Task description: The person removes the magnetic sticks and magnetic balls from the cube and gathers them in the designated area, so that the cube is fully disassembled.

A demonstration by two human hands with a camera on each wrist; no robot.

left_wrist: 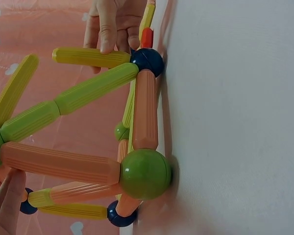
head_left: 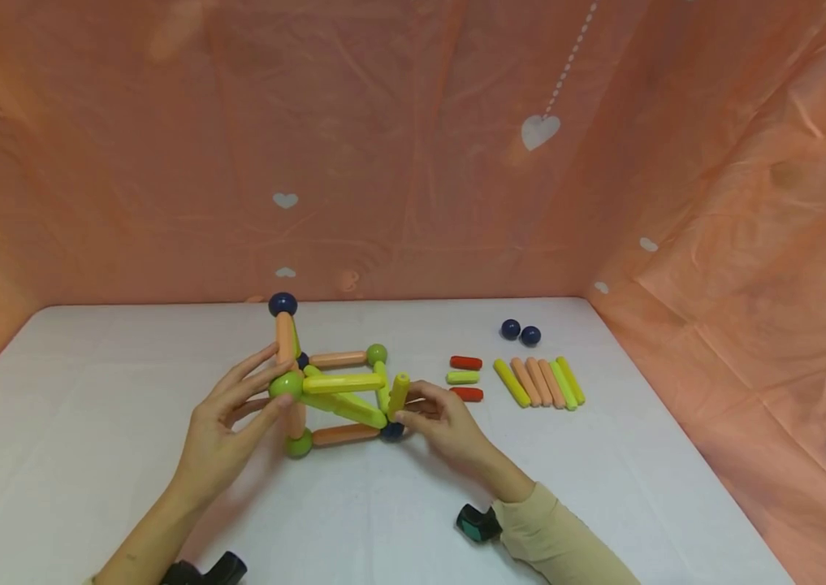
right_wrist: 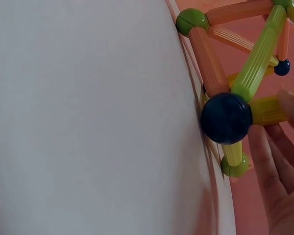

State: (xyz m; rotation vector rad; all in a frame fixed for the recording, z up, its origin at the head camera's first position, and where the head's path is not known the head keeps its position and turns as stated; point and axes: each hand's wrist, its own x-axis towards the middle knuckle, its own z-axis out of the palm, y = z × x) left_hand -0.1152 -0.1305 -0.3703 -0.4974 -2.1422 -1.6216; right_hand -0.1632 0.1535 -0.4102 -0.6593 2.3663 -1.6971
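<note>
Navy and peach on a white desk [head_left: 91, 406]

The frame [head_left: 343, 383] mixes peach rods [head_left: 344, 435], lime rods [head_left: 357, 411], yellow rods [head_left: 399, 394], green balls [head_left: 299, 444] and navy balls [head_left: 283, 305]. Toward the desk's right edge: two navy spheres [head_left: 511, 329], two red sticks [head_left: 466, 362] flanking a lime stick [head_left: 463, 378], and a yellow, peach and lime row [head_left: 533, 382]. Orange cloth [head_left: 413, 162] behind bears white hearts [head_left: 540, 132]

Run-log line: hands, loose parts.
left hand: holds ball-and-stick frame at green ball | right hand: pinches yellow stick | loose: two blue balls, sticks
</note>
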